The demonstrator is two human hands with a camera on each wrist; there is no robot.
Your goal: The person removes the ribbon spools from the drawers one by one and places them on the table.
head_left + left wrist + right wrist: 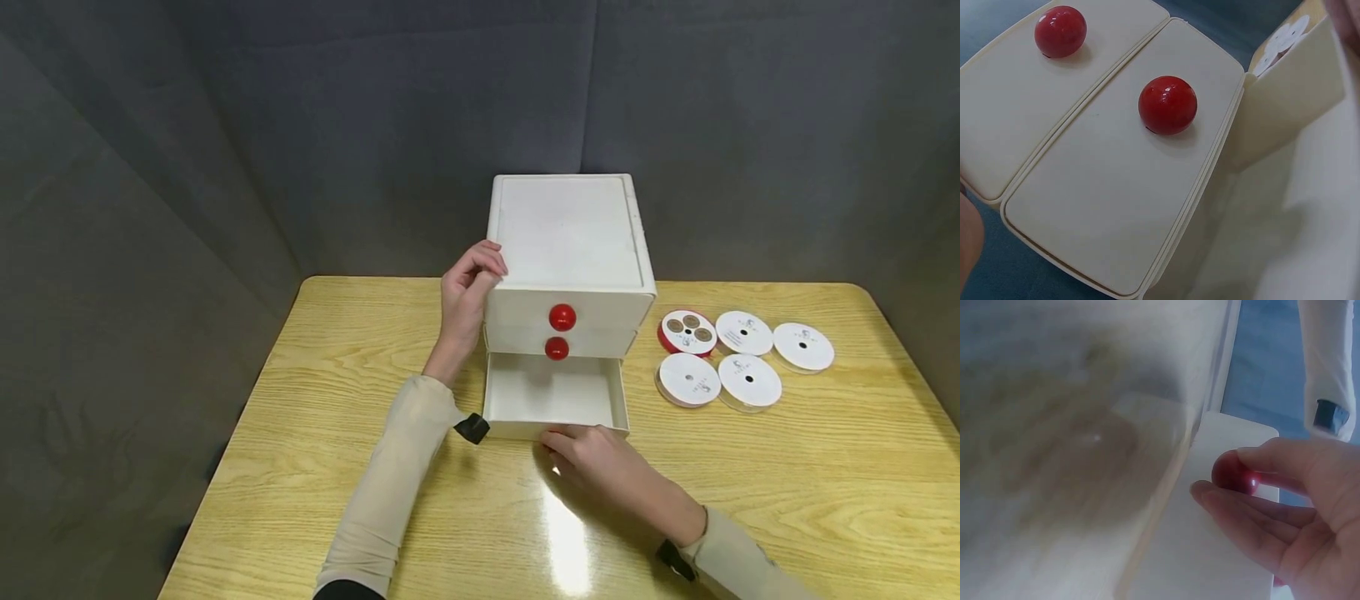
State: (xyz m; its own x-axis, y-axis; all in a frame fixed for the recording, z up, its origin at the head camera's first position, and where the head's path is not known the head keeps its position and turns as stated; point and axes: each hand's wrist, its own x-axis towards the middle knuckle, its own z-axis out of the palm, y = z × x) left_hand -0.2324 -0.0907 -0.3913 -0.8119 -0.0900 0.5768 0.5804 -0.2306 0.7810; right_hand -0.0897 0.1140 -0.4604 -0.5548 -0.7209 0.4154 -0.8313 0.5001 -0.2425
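A white cabinet (566,233) of three drawers stands on the table, with round red knobs on its fronts. The bottom drawer (551,392) is pulled out, and its inside is bare. My right hand (600,458) is at that drawer's front. In the right wrist view, its thumb and fingers pinch the red knob (1235,472). My left hand (468,292) grips the cabinet's upper left edge, its bent fingers on the top near the front corner. The left wrist view shows the upper knob (1060,31) and the middle knob (1168,105) on closed drawers.
Several ribbon spools lie flat to the right of the cabinet, among them a red one (687,332) and a white-faced one (750,381). The wooden table (322,417) meets dark grey cloth (390,150) behind and at the sides.
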